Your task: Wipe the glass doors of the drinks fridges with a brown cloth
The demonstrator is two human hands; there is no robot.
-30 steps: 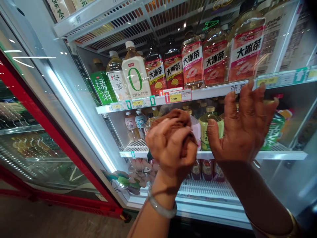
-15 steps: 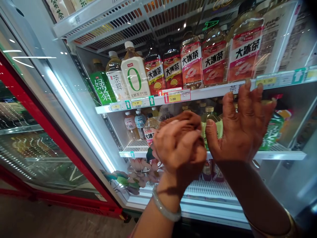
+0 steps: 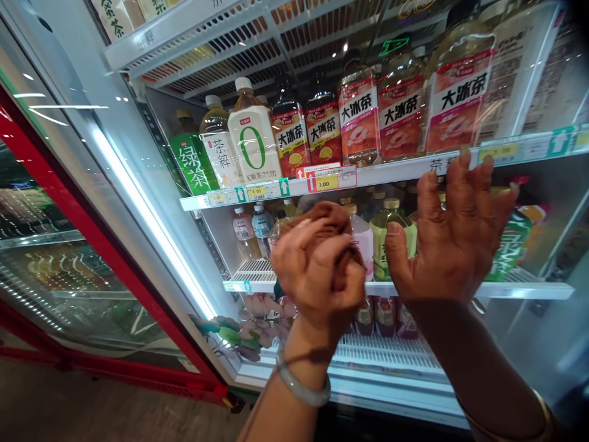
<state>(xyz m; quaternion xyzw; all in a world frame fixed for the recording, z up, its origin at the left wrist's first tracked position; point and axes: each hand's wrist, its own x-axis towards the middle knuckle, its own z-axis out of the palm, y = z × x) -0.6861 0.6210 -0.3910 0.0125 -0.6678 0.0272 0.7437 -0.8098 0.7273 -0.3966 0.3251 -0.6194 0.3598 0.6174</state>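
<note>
In the head view, our left hand (image 3: 317, 279) is closed in a loose fist around a crumpled brown cloth (image 3: 338, 216), in front of the left half of the lower shelf (image 3: 529, 289). Our right hand (image 3: 444, 255) is empty, fingers spread, apparently flat against the glass door (image 3: 524, 344).

We could leave finger and palm smears if that bare palm presses or slides. The bunched cloth might miss patches, since only part of it would meet the glass. Our grey bracelet (image 3: 304, 383) could knock or scratch the pane if the wrist dips towards it, and rubbing hard over the flower decoration (image 3: 264, 328) might lift an edge.

Behind the glass, large tea bottles (image 3: 359, 116) line the upper shelf (image 3: 396, 172), with price tags along its front edge; smaller bottles fill much of the lower one. A bright light strip (image 3: 151, 230) runs down the left side, beside a red-framed cooler (image 3: 113, 248) above a dim brown floor (image 3: 115, 408).
</note>
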